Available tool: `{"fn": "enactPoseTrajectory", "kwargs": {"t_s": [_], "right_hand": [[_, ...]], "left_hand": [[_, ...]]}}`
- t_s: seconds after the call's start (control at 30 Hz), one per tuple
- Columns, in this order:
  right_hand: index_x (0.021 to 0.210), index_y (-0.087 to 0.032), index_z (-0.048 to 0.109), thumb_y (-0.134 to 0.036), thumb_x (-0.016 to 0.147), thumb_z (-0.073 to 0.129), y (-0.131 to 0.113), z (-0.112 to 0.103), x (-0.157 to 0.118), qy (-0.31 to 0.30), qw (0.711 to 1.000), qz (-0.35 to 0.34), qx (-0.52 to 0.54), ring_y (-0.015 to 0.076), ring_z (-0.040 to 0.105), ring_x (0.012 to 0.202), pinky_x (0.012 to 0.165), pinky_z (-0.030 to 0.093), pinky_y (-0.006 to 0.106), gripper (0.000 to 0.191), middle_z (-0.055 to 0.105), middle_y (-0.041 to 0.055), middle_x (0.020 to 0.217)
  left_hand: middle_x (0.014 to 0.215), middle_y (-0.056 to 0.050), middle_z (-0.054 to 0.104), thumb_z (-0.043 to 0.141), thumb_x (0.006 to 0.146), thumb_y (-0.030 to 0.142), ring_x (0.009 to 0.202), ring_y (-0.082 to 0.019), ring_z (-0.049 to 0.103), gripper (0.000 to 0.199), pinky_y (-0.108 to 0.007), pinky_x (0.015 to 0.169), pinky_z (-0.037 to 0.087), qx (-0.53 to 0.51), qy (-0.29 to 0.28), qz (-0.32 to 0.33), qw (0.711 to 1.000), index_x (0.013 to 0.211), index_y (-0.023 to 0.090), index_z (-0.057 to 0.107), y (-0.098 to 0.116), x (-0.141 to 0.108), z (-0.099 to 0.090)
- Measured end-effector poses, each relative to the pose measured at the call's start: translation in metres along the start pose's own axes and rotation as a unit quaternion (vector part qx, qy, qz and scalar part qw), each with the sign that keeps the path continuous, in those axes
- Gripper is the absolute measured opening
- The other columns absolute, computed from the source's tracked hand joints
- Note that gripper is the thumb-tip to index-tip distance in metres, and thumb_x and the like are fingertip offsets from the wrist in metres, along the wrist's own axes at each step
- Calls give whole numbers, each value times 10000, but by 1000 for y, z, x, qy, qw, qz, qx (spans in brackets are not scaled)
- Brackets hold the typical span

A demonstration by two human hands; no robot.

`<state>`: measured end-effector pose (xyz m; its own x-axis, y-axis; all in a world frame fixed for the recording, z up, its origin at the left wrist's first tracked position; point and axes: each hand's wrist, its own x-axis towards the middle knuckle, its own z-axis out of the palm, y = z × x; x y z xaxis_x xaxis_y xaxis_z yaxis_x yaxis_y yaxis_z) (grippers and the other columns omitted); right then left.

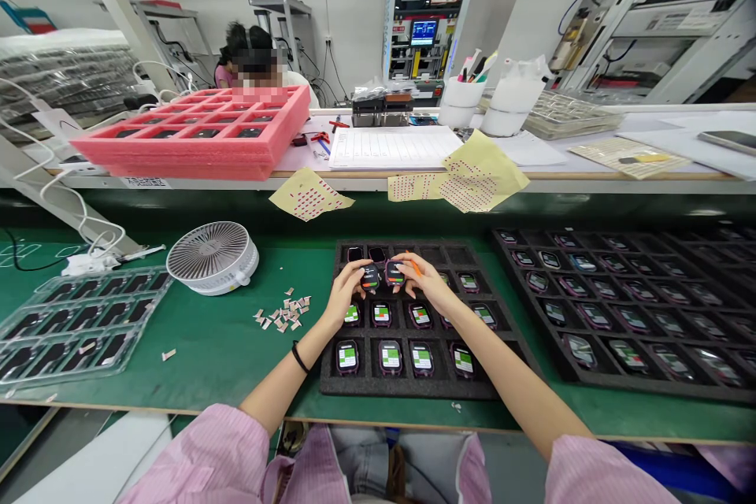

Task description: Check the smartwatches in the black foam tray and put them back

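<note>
My left hand is closed on a smartwatch body with a lit screen. Close beside it, a second smartwatch is gripped by my right hand. A thin orange stick, perhaps a pen, also shows between the fingers of my right hand. Both hands are above a black foam tray whose pockets hold several watches. Many of those, such as the front-left watch, show green and white screens. My right forearm hides some of the tray's pockets.
To the right lies a larger black tray of watches. On the left are a round fan, small loose tabs and a clear plastic tray. Pink foam and yellow sheets sit on the shelf. A person sits beyond.
</note>
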<state>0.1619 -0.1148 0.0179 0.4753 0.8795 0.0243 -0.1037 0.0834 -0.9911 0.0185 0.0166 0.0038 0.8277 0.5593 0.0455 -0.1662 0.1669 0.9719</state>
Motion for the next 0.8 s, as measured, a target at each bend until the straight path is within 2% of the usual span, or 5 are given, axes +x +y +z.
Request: {"fn": "enactPoseTrajectory", "kwargs": {"t_s": [0.17,0.27,0.47,0.67,0.8], "right_hand": [[1003,-207,564,-412,812,610,-1,0,-1,-3,1000,8,20,143,656,577,368,362,174,285,626,12,773],[1008,-206,562,-403,814,612,0,0,-2,-1,1000,5,24,147,656,585,363,359,177,281,632,14,770],[1018,-215,564,-395,806,624,0,0,-2,1,1000,-1,21,138,655,594,354,359,168,285,624,13,807],[1006,-216,564,-415,774,651,0,1,0,0,1000,-5,20,140,653,589,338,355,165,318,606,15,822],[1020,-217,552,-408,761,666,0,1,0,-7,1000,-6,18,145,660,606,335,357,161,342,595,23,869]], "left_hand": [[840,-91,688,563,788,442,585,-123,603,444,-217,501,411,-78,0,-62,995,1100,126,594,-1,5,-3],[856,-81,681,581,788,425,608,-124,610,433,-216,516,422,-48,6,-38,998,1111,136,591,-2,4,-3],[970,-68,649,671,745,400,709,-129,606,472,-209,539,443,59,10,65,996,1146,181,553,-9,3,-2],[1025,-91,637,700,739,360,870,-168,622,498,-261,716,506,100,7,81,992,1161,163,523,-8,0,0],[1019,-85,633,677,763,368,844,-155,615,471,-232,664,496,102,7,85,991,1160,165,526,-7,0,1]]}}
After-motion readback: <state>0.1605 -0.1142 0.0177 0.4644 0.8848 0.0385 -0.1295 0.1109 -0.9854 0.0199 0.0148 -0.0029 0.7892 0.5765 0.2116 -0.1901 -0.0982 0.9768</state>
